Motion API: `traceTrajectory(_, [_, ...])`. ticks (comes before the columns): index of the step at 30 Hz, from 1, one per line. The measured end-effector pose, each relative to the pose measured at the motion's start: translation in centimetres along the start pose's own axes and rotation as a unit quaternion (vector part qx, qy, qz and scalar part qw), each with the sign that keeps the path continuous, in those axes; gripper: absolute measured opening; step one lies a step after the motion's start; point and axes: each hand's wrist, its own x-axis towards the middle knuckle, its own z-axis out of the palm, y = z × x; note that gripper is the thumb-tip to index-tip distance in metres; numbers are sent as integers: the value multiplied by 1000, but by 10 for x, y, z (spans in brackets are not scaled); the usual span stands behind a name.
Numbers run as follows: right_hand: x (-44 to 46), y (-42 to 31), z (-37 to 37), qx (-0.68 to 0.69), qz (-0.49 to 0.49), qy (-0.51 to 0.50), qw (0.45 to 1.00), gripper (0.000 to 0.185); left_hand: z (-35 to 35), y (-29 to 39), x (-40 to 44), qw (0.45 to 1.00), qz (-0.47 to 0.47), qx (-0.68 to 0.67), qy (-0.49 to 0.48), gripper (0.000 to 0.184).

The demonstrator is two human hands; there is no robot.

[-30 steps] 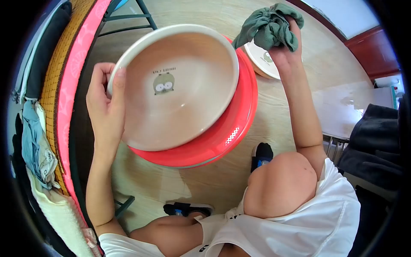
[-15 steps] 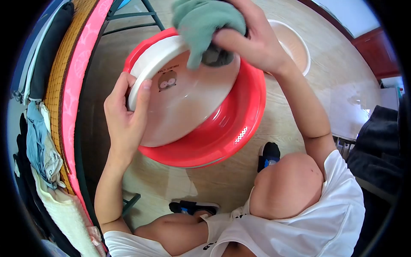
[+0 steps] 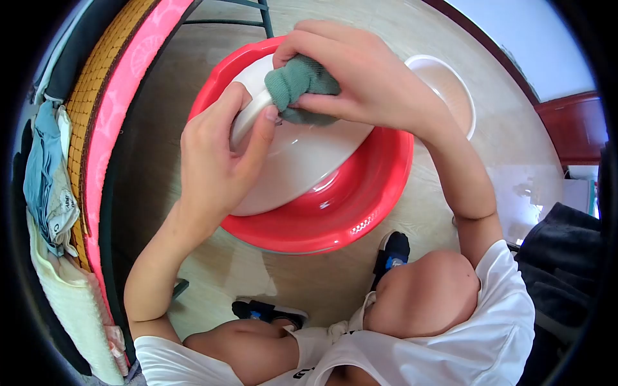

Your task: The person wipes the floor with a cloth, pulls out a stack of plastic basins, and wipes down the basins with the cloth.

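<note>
My left hand (image 3: pixel 215 151) is closed on the rim of a white basin (image 3: pixel 309 157), thumb inside and fingers outside. That basin is tilted over a larger red basin (image 3: pixel 386 186), whose right and front inner wall shows. In my right hand (image 3: pixel 380 83) is a bunched green ribbed cloth (image 3: pixel 301 78), wrapped over the white basin's rim and touching it just beyond my left fingertips. My right fingers are bent around the cloth, with the thumb under it. The picture printed inside the white basin is almost entirely covered by the cloth and hand.
Another white basin (image 3: pixel 472 112) stands on the floor to the right. Along the left runs a pink-edged bed (image 3: pixel 106 141) with folded clothes (image 3: pixel 48 167) and a cream towel (image 3: pixel 71 305). A dark metal frame (image 3: pixel 265 18) stands behind. Black fabric (image 3: pixel 560 251) lies at the right.
My right hand has brought the green cloth down and onto the white basin's rim, close to my left hand. The printed picture, visible before, is now mostly covered.
</note>
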Motion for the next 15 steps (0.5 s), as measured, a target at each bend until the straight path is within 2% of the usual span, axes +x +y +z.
traceTrajectory(2, [8, -5, 1, -23, 15, -22, 999, 38, 2, -7, -1, 999, 32, 6, 14, 26])
traceTrajectory(4, [10, -7, 0, -45, 29, -41, 998, 38, -2, -3, 0, 1000, 19, -2, 7, 26])
traceTrajectory(6, [6, -10, 1, -21, 64, -30, 997, 39, -4, 0, -4, 1000, 3, -11, -3, 26])
traceTrajectory(10, [-6, -3, 0, -15, 51, 9, 999, 39, -3, 1, -7, 1000, 13, -8, -1, 26])
traceTrajectory(12, [-15, 8, -4, 3, 105, -1, 994, 39, -5, 0, -8, 1000, 23, -4, 1, 26])
traceTrajectory(15, [-37, 27, -7, 46, 137, 19, 989, 38, -6, -5, -10, 1000, 20, -12, 9, 27])
